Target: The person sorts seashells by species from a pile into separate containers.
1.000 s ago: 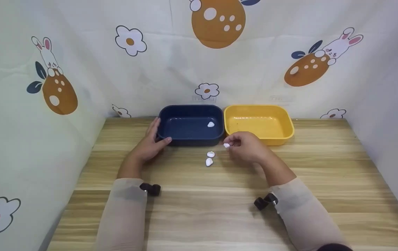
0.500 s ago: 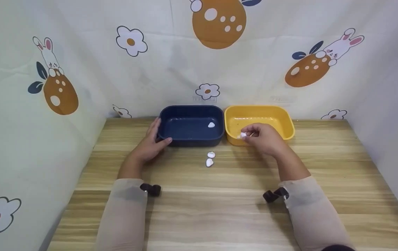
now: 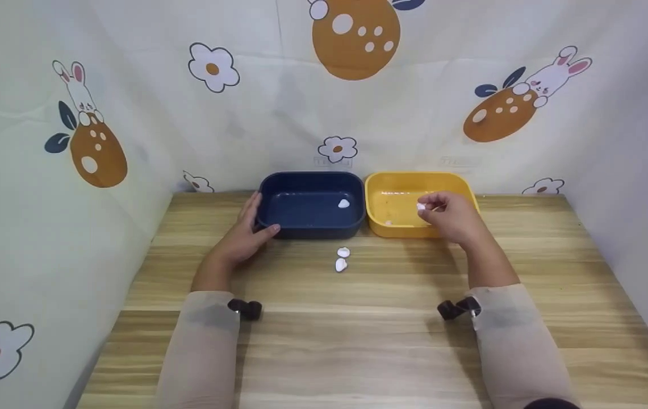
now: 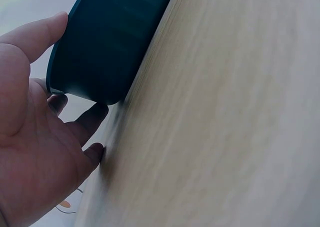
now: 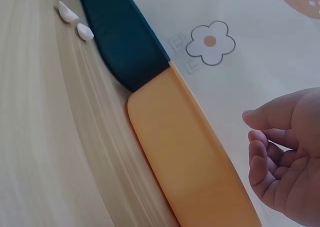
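Observation:
In the head view my left hand (image 3: pixel 244 236) rests against the left end of a dark blue bin (image 3: pixel 301 232), thumb on its front and fingers along its side. The left wrist view shows the thumb touching the blue bin (image 4: pixel 107 42) near its rim. My right hand (image 3: pixel 454 218) is over the yellow bin (image 3: pixel 403 232), with a small white shell-like piece (image 3: pixel 421 207) at its pinched fingertips. From the right wrist, the hand (image 5: pixel 285 157) hides that piece. A whitish bit (image 3: pixel 388 222) lies low inside the yellow bin.
One white piece (image 3: pixel 344 203) lies in the blue bin. Two more, an upper piece (image 3: pixel 343 252) and a lower piece (image 3: pixel 341 264), sit on the wooden table (image 3: pixel 312 341) before the bins. A patterned cloth (image 3: pixel 278 113) hangs behind.
My right hand has moved right from in front of the bins to over the yellow bin, carrying a white piece. The whitish bit there was not visible at first. The left hand stays put.

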Action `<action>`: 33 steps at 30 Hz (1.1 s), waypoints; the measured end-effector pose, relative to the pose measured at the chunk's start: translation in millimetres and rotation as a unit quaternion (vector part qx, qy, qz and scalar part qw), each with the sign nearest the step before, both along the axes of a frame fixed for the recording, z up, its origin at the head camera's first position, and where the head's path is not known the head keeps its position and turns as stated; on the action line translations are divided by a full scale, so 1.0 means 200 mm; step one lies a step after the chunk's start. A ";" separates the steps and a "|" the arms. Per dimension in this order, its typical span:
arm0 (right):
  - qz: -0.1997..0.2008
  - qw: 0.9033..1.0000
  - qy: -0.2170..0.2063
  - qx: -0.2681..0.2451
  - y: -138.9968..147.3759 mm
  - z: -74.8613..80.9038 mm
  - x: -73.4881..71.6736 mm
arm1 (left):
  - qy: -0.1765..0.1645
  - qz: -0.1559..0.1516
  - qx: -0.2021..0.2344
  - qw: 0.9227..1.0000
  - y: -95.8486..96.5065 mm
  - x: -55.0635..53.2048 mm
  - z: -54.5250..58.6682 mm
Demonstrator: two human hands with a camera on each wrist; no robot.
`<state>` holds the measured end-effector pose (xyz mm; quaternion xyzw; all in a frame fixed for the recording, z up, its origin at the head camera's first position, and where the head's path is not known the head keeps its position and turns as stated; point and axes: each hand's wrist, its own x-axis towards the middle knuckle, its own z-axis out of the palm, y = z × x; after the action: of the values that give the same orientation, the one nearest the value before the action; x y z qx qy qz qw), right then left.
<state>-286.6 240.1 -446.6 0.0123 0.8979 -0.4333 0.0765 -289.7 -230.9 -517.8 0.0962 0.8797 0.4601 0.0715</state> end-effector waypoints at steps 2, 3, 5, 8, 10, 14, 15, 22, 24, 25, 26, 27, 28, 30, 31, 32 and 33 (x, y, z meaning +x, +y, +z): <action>-0.008 1.000 -0.007 -0.002 0.02 0.00 0.00 | 0.000 0.000 -0.001 1.000 0.00 0.00 0.00; -0.011 1.000 -0.009 -0.002 0.02 0.00 0.00 | 0.000 0.000 -0.001 1.000 0.00 0.00 0.00; -0.016 1.000 -0.011 -0.004 0.03 0.01 0.00 | 0.000 0.000 -0.001 1.000 0.00 0.00 0.00; -0.017 1.000 -0.007 -0.005 0.04 0.01 0.00 | -0.002 0.001 0.002 1.000 0.00 0.00 0.00; -0.017 1.000 -0.004 -0.005 0.04 0.01 0.00 | -0.004 0.001 0.002 1.000 0.00 0.00 0.00; -0.015 1.000 0.001 -0.006 0.04 0.00 -0.01 | -0.009 0.003 -0.002 1.000 0.00 0.00 0.00; -0.016 1.000 0.001 -0.006 0.04 0.00 -0.02 | -0.007 0.002 -0.005 1.000 0.00 0.00 0.00; 0.015 1.000 0.022 -0.009 -0.04 -0.01 -0.01 | -0.001 0.002 -0.007 1.000 0.00 0.00 0.00; 0.031 0.999 0.031 -0.011 -0.09 -0.02 0.00 | 0.003 0.000 -0.011 1.000 0.00 0.00 0.00; 0.040 0.999 0.035 -0.012 -0.11 -0.02 0.01 | 0.006 -0.001 -0.013 1.000 -0.01 0.00 0.00; 0.045 0.998 0.037 -0.016 -0.14 -0.02 0.01 | 0.010 -0.003 -0.017 1.000 -0.01 0.00 0.00; 0.051 0.998 0.040 -0.021 -0.17 -0.02 0.02 | 0.011 -0.003 -0.019 1.000 -0.01 0.00 0.00; 0.058 0.997 0.043 -0.024 -0.20 -0.02 0.02 | 0.012 -0.004 -0.021 1.000 -0.01 0.00 0.00; 0.067 0.996 0.043 -0.030 -0.26 -0.02 0.04 | 0.012 -0.006 -0.022 1.000 -0.01 -0.01 0.00; 0.071 0.996 0.043 -0.034 -0.28 -0.02 0.04 | 0.012 -0.006 -0.022 1.000 -0.01 -0.01 0.00; 0.075 0.996 0.043 -0.038 -0.31 -0.02 0.04 | 0.010 -0.006 -0.021 1.000 -0.01 -0.01 0.00; 0.081 0.995 0.045 -0.041 -0.34 -0.02 0.05 | 0.009 -0.006 -0.018 1.000 -0.01 -0.01 0.00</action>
<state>-277.5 172.8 -449.9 -0.0829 0.8798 -0.4625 0.0717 -291.1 -232.3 -518.6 0.1041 0.8881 0.4426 0.0682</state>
